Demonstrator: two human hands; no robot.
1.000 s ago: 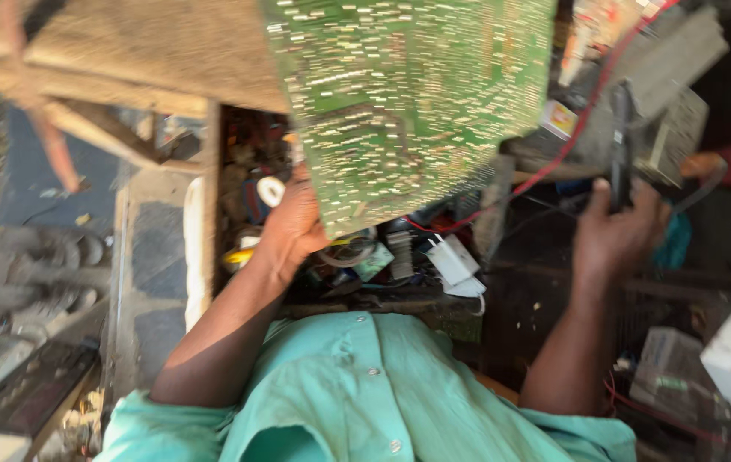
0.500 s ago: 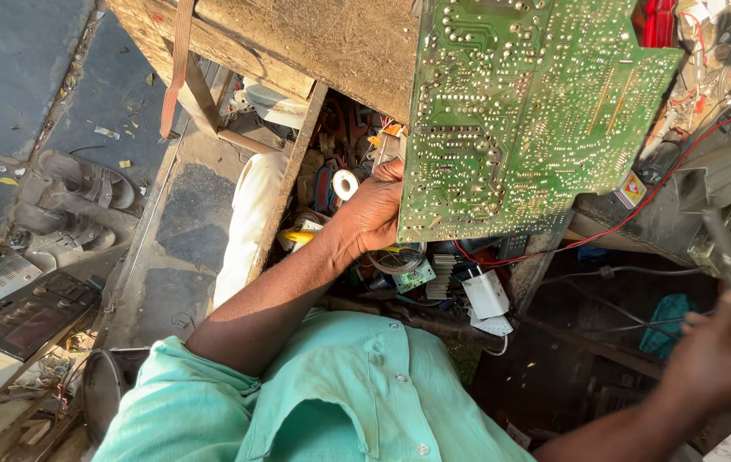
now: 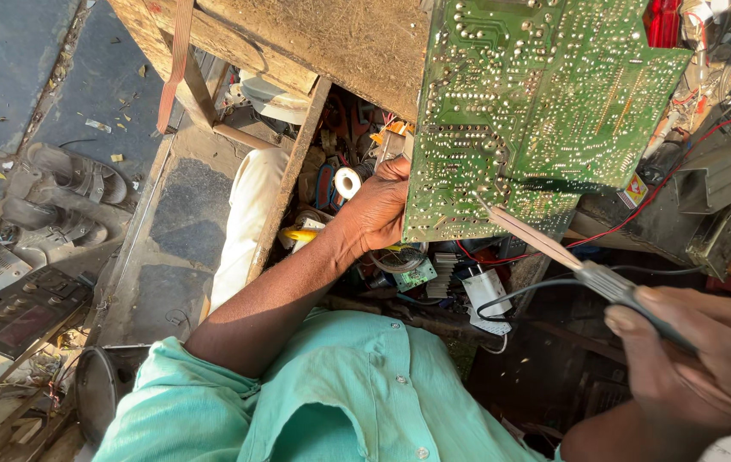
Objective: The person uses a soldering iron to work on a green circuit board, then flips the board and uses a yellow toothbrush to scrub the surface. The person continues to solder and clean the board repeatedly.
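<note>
Left hand grips the green board at centre frame; right hand, lower right, grasps an iron touching it.

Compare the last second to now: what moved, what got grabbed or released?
The right hand swung the soldering iron from upright, off to the right of the green circuit board, down and in; its tip now touches, or nearly touches, the board's solder side. Nothing was taken up or let go. The left hand still grips the board's lower left edge, board still tilted up against the wooden bench.
</note>
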